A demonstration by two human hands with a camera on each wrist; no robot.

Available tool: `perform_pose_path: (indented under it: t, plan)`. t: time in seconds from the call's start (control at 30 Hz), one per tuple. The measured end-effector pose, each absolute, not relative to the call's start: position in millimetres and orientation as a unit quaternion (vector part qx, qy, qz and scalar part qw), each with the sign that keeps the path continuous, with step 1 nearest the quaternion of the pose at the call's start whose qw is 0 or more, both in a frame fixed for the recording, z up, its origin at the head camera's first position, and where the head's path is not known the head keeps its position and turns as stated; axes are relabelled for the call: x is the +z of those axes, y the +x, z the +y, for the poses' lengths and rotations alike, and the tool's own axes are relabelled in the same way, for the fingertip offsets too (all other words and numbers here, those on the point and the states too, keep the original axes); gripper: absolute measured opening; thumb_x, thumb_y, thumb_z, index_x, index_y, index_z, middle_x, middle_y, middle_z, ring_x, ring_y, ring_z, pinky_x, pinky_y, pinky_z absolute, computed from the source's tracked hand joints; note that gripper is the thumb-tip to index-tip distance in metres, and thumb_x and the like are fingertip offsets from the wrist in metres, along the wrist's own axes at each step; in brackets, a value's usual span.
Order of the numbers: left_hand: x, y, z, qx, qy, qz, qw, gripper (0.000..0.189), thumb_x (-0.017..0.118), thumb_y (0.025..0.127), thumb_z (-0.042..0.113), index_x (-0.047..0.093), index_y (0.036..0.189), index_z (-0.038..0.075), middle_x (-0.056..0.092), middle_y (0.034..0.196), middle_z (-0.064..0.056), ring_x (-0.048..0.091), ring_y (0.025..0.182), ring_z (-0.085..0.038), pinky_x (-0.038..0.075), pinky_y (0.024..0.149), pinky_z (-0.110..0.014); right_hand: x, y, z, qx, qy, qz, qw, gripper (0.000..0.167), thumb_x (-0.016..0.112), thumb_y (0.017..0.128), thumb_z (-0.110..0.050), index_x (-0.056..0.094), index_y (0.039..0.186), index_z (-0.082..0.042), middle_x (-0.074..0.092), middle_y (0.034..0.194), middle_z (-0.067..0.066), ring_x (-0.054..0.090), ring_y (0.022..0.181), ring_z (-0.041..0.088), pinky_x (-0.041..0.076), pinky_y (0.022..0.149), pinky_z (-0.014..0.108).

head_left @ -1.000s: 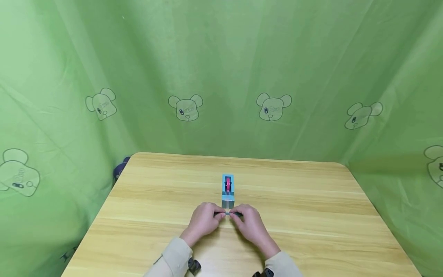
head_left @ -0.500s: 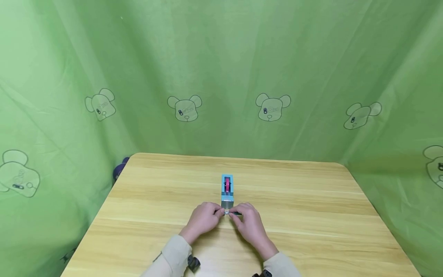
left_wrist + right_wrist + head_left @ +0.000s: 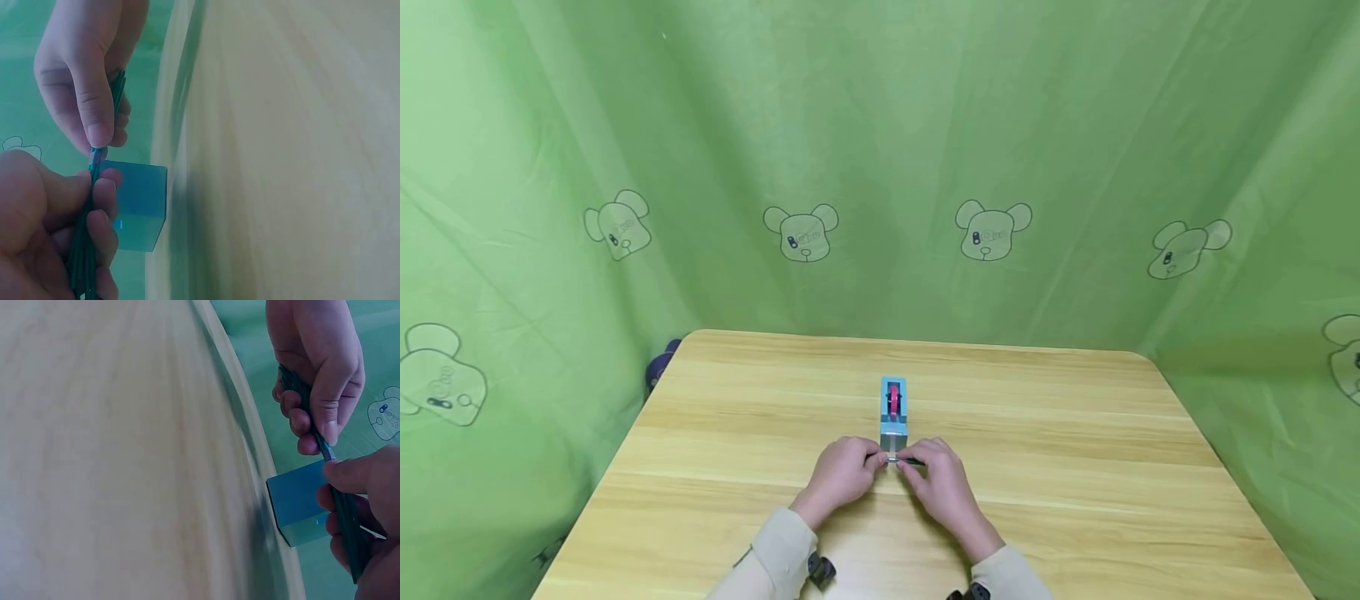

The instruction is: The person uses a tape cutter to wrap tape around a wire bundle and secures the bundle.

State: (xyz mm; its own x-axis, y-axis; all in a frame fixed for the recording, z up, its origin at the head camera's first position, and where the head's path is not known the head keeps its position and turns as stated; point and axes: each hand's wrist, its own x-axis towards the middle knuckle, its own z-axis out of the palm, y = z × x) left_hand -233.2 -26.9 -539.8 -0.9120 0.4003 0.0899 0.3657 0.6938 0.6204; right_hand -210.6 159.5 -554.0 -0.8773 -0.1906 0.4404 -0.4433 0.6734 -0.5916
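A bundle of thin dark green sticks point(image 3: 82, 256) stretches between both hands over the table. My left hand point(image 3: 844, 471) grips one end, thumb and fingers curled around it. The other end is pinched in my right hand point(image 3: 942, 479), seen from above in the left wrist view. In the short gap between the fingertips, a shiny band of clear tape point(image 3: 96, 157) lies on the sticks. Just beyond stands a blue tape dispenser point(image 3: 893, 425) with a pink-red roll point(image 3: 893, 400). A clear tape strip point(image 3: 892, 444) hangs at its front, close to the bundle.
The wooden table point(image 3: 1037, 417) has a light grain and rounded far corners. Green curtains point(image 3: 880, 125) with printed mouse heads surround it. A dark purple object point(image 3: 661, 365) shows behind the far left corner.
The fingertips of my left hand have shifted slightly along the bundle toward the middle. The gap between the hands looks shinier now. The dispenser has stayed in place.
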Motion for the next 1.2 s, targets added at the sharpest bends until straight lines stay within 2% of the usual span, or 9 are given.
perform_pose_path:
  t: [0.17, 0.3, 0.43, 0.6, 0.73, 1.03, 1.13, 1.2]
  plan:
    - [-541, -234, -27, 0.328, 0.213, 0.92, -0.001, 0.015, 0.067, 0.095, 0.02, 0.076, 0.084, 0.017, 0.064, 0.073, 0.013, 0.051, 0.058, -0.002, 0.046, 0.061, -0.024, -552, -214, 162, 0.384, 0.168, -0.898, 0.135, 0.013, 0.08, 0.083, -0.009, 0.078, 0.095, -0.013, 0.07, 0.089, -0.012, 0.06, 0.086, 0.007, 0.052, 0.079, 0.032]
    - [-542, -236, -27, 0.324, 0.217, 0.921, -0.021, 0.01, 0.07, 0.093, 0.019, 0.078, 0.088, 0.017, 0.071, 0.082, 0.01, 0.059, 0.067, -0.003, 0.051, 0.068, -0.027, -547, -216, 163, 0.384, 0.165, -0.903, 0.096, 0.01, 0.075, 0.089, -0.012, 0.077, 0.098, -0.012, 0.071, 0.091, -0.008, 0.062, 0.088, 0.011, 0.051, 0.083, 0.036]
    - [-546, -236, -27, 0.321, 0.218, 0.921, -0.043, 0.007, 0.072, 0.091, 0.019, 0.079, 0.091, 0.017, 0.074, 0.089, 0.006, 0.067, 0.079, -0.008, 0.054, 0.075, -0.03, -544, -217, 164, 0.372, 0.167, -0.911, 0.061, 0.01, 0.07, 0.093, -0.013, 0.077, 0.1, -0.011, 0.072, 0.094, -0.003, 0.063, 0.091, 0.016, 0.051, 0.085, 0.041]
    - [-547, -234, -27, 0.322, 0.214, 0.92, -0.055, 0.008, 0.073, 0.09, 0.02, 0.079, 0.094, 0.016, 0.074, 0.091, 0.005, 0.068, 0.083, -0.011, 0.054, 0.077, -0.031, -542, -219, 163, 0.37, 0.162, -0.914, 0.038, 0.011, 0.067, 0.094, -0.012, 0.076, 0.1, -0.01, 0.072, 0.097, 0.001, 0.065, 0.095, 0.02, 0.051, 0.088, 0.045]
    - [-546, -233, -27, 0.324, 0.213, 0.92, -0.053, 0.009, 0.073, 0.09, 0.02, 0.079, 0.096, 0.016, 0.074, 0.093, 0.004, 0.068, 0.086, -0.012, 0.054, 0.079, -0.033, -542, -219, 162, 0.37, 0.149, -0.916, 0.044, 0.01, 0.069, 0.093, -0.012, 0.076, 0.099, -0.011, 0.071, 0.097, 0.0, 0.064, 0.096, 0.02, 0.051, 0.089, 0.044]
    - [-540, -235, -28, 0.332, 0.204, 0.921, -0.025, 0.013, 0.067, 0.095, 0.023, 0.078, 0.1, 0.016, 0.073, 0.097, 0.003, 0.067, 0.086, -0.012, 0.054, 0.079, -0.034, -543, -218, 159, 0.368, 0.139, -0.914, 0.101, 0.007, 0.076, 0.087, -0.011, 0.077, 0.094, -0.012, 0.071, 0.09, -0.005, 0.06, 0.09, 0.014, 0.05, 0.083, 0.038]
    - [-538, -237, -28, 0.332, 0.203, 0.921, -0.017, 0.016, 0.063, 0.097, 0.023, 0.077, 0.098, 0.017, 0.073, 0.095, 0.004, 0.064, 0.081, -0.01, 0.053, 0.076, -0.033, -545, -218, 158, 0.356, 0.141, -0.916, 0.117, 0.008, 0.077, 0.086, -0.011, 0.077, 0.094, -0.012, 0.069, 0.089, -0.006, 0.058, 0.089, 0.013, 0.05, 0.081, 0.036]
    - [-538, -238, -28, 0.329, 0.207, 0.921, -0.012, 0.018, 0.061, 0.098, 0.023, 0.077, 0.094, 0.016, 0.071, 0.087, 0.006, 0.061, 0.072, -0.008, 0.052, 0.07, -0.031, -545, -217, 157, 0.349, 0.141, -0.918, 0.127, 0.009, 0.078, 0.085, -0.012, 0.077, 0.094, -0.013, 0.069, 0.088, -0.007, 0.057, 0.088, 0.011, 0.05, 0.079, 0.035]
